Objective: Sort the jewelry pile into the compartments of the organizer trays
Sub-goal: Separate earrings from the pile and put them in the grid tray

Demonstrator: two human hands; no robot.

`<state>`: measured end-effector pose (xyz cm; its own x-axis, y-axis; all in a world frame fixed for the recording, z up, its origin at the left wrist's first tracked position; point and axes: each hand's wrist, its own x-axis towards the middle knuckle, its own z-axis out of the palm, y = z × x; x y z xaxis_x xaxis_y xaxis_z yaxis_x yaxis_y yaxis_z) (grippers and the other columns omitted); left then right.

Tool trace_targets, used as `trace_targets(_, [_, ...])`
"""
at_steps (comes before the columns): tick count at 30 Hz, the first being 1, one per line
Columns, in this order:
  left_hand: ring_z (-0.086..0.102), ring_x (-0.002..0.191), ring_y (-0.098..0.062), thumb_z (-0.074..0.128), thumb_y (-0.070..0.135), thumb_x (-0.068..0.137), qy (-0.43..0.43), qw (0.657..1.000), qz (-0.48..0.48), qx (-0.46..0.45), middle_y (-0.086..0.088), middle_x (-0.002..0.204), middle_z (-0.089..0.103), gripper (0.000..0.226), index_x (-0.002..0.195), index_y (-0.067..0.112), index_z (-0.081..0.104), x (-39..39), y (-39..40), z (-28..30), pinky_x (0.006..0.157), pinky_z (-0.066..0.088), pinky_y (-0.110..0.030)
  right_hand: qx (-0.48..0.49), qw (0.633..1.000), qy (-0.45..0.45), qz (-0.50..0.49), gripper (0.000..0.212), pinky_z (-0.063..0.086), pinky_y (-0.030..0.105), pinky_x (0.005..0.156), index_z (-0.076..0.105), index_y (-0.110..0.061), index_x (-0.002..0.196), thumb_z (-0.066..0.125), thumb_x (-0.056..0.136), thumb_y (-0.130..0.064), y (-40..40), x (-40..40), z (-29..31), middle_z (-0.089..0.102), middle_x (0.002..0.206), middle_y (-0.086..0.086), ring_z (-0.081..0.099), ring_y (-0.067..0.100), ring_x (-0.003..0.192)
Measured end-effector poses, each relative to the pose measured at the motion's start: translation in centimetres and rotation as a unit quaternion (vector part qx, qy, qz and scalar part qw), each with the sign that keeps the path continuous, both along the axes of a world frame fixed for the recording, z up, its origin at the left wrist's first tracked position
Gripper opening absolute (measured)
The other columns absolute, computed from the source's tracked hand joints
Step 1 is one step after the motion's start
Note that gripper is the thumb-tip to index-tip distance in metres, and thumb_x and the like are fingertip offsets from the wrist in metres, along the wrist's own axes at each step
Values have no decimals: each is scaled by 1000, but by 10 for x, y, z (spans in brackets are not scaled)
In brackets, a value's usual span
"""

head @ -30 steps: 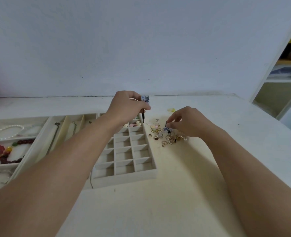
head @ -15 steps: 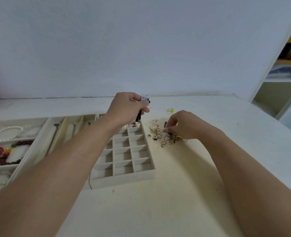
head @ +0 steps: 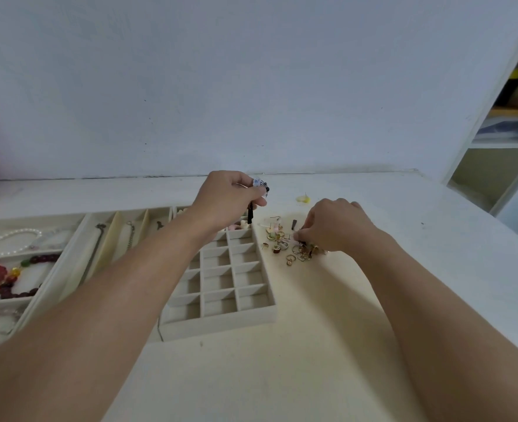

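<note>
Black-tasselled earring (head: pixel 256 193) hangs pinched in the left hand (head: pixel 227 199), ready for the grid tray (head: pixel 221 322); at three o'clock, the right hand (head: pixel 333 228) pinches into the jewelry pile (head: pixel 285 243), probably seeking its mate.

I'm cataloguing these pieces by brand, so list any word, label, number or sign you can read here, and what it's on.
No readable text anywhere.
The blue-and-white patterned earring gripped by the left hand: a pattern only, no letters.
Jewelry pile under the right hand: too small to tell any marks.
Organizer tray: no label visible.
</note>
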<state>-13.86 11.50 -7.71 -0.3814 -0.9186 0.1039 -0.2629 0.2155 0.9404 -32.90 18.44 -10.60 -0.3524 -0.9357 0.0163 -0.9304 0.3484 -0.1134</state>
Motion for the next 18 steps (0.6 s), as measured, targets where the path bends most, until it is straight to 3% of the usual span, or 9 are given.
trace_targets(5, [64, 73, -9, 69, 20, 93, 1, 1000, 1, 2, 0, 84, 78, 14, 98, 7, 73, -2, 1, 0, 67, 48, -26, 9, 999, -35, 19, 22, 37, 35, 91, 69, -27, 83, 67, 89, -48, -2, 5, 3, 71, 88, 0, 55, 21, 101])
trace_targets(8, [64, 72, -8, 69, 21, 93, 0, 1000, 1, -2, 0, 84, 78, 16, 99, 7, 73, -2, 0, 0, 63, 48, -18, -35, 987, -154, 29, 15, 46, 30, 81, 69, -27, 80, 71, 89, -39, 0, 7, 7, 75, 85, -5, 62, 13, 79])
trace_targets(11, [64, 71, -8, 69, 21, 93, 5, 1000, 3, -7, 1, 82, 78, 17, 100, 7, 74, 0, -2, 1, 57, 47, -9, -152, 944, -291, 21, 14, 42, 21, 54, 70, -22, 83, 75, 88, -34, 3, 6, 12, 73, 86, -8, 57, 4, 57])
trace_targets(13, [65, 71, -8, 68, 21, 93, 8, 1000, 4, -10, 2, 81, 77, 16, 99, 7, 74, 0, -2, 3, 58, 47, -9, -208, 901, -381, 15, 14, 37, 18, 46, 70, -18, 85, 77, 88, -29, 5, 7, 16, 76, 83, -6, 52, 6, 50])
trace_targets(15, [66, 72, -8, 68, 20, 94, 12, 1000, 4, -10, 3, 81, 77, 16, 100, 7, 73, 0, -1, 4, 62, 48, -13, -236, 864, -445, 25, 13, 41, 21, 55, 70, -13, 89, 77, 87, -24, 7, 8, 19, 78, 83, -4, 62, 9, 63])
trace_targets(18, [70, 76, -10, 67, 19, 94, 23, 1000, 7, -11, 2, 81, 78, 14, 104, 9, 68, 2, 1, 6, 72, 52, -24, -234, 839, -489, 50, 10, 48, 27, 72, 73, -13, 94, 75, 89, -22, 6, 11, 21, 77, 86, -2, 69, 10, 79])
